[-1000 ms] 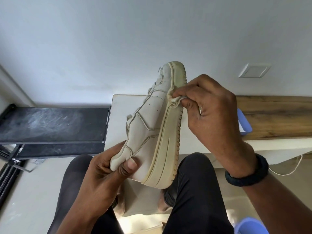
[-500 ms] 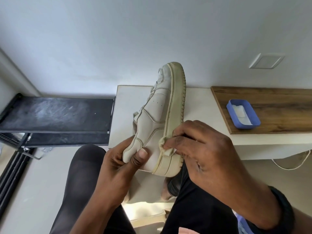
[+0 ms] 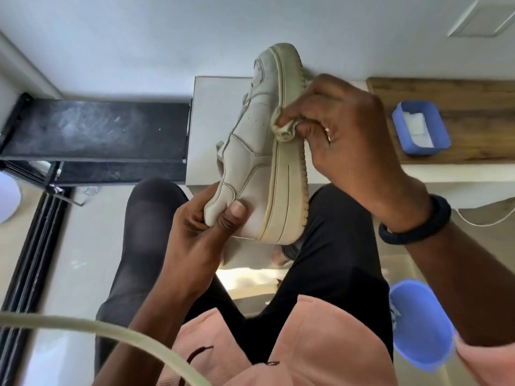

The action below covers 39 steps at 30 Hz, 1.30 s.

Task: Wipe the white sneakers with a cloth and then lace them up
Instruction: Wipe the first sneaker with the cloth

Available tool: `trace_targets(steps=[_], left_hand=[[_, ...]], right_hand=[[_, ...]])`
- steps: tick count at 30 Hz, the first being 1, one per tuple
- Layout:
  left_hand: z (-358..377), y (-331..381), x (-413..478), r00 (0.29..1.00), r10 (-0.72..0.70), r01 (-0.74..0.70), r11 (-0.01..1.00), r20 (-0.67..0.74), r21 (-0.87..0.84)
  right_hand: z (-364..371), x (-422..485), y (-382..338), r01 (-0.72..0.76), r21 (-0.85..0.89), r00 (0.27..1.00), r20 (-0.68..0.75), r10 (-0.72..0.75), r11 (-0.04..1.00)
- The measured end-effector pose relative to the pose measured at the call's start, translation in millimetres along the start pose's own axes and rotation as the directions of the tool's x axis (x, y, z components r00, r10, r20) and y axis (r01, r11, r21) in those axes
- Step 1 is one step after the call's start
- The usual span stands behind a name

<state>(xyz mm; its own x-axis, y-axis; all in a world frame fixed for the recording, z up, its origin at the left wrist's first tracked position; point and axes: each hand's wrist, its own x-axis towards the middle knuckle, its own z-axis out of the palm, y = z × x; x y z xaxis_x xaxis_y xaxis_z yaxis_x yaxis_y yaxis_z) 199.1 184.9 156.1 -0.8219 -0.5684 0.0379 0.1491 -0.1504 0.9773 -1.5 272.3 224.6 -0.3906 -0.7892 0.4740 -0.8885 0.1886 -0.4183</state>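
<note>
single head-worn wide-angle view, looking steeply down from above over lap, close on sneaker (image 3: 262, 151) held in both hands; floor, low table (image 3: 206, 121) beyond.

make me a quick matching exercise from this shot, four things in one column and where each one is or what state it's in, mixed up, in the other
Things:
1. sneaker
2. cloth
3. blue tray
4. black wristband

Places or states:
A. bunched in the right hand, pressed against the sole edge
B. resting on the wooden board
C. worn on the right wrist
D. held up on its side, heel pinched by the left hand

Pairs: 1-D, 2-A, 3-B, 4-C
</note>
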Motion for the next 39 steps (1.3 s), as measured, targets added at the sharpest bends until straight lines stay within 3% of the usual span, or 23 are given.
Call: trace_targets(steps=[9,16,21,27,39], left_hand=[[-11,-11,-3,0.998,-0.022,0.024,0.999,-0.056,0.031],[-1,-12,-6,0.999,-0.039,0.04,0.999,-0.023,0.032],[3,-10,-4,1.0,-0.014,0.013,0.998,0.009,0.062],[-4,-9,-3,0.999,0.03,-0.03,0.998,-0.012,0.052],[-4,-7,-2,0.996,0.02,-0.018,0.999,-0.083,0.027]], right_hand=[[2,-36,-25,0.057,0.106,0.984,0.161,-0.074,0.993],[-10,-35,-10,0.124,0.236,0.904,0.373,-0.208,0.964],[-2,-2,16,0.104,0.067,0.974,0.194,-0.115,0.992],[-6,40,36,0.054,-0.035,0.999,0.007,-0.054,0.998],[8,21,21,0.101,-0.092,0.995,0.021,-0.1,0.991]])
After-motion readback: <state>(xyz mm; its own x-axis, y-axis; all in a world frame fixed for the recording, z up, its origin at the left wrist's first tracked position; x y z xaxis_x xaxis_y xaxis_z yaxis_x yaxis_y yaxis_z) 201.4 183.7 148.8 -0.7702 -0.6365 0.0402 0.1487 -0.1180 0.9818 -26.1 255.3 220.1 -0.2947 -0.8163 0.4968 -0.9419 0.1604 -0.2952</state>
